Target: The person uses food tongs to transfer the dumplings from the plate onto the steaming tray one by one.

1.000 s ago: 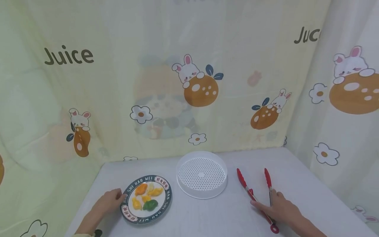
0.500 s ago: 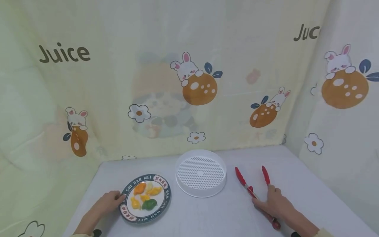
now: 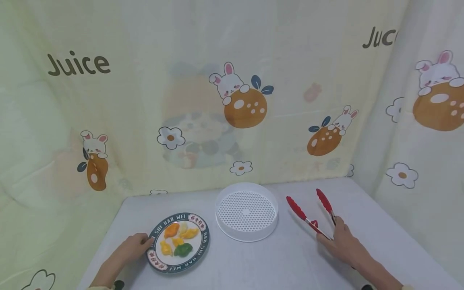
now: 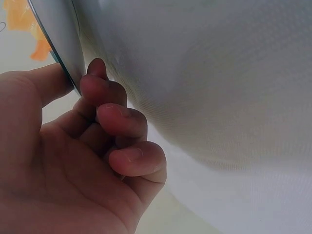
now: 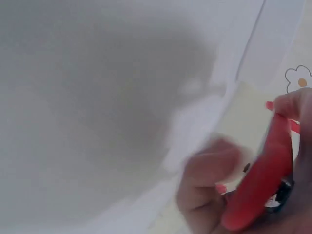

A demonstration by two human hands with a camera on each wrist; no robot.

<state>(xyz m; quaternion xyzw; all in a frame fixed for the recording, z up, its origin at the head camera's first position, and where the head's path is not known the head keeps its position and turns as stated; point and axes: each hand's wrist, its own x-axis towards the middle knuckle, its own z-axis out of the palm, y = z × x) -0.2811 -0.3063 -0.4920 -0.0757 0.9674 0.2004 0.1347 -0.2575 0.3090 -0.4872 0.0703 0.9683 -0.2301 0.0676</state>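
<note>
Head: work looks early, w/ all visible multicoloured dumpling-shaped pcs (image 3: 178, 242) on the round teal-rimmed white plate (image 3: 206, 240), L hand (image 3: 133, 246) at its edge, nr the white round perforated plastic tray (image 3: 246, 237), R hand (image 3: 343, 243) gripping red-tipped metal tongs (image 3: 297, 208), tips apart; L wrist: thumb + finger clamped on plate rim; R wrist: blurred fingers round tongs.

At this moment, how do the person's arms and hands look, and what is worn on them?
The left hand and right hand are bare, without gloves. A pale yellowish left sleeve and right sleeve just show at the bottom of the head view, leaving the lower arms uncovered. A small dark object shows near each sleeve; too little is visible to name it.
</note>
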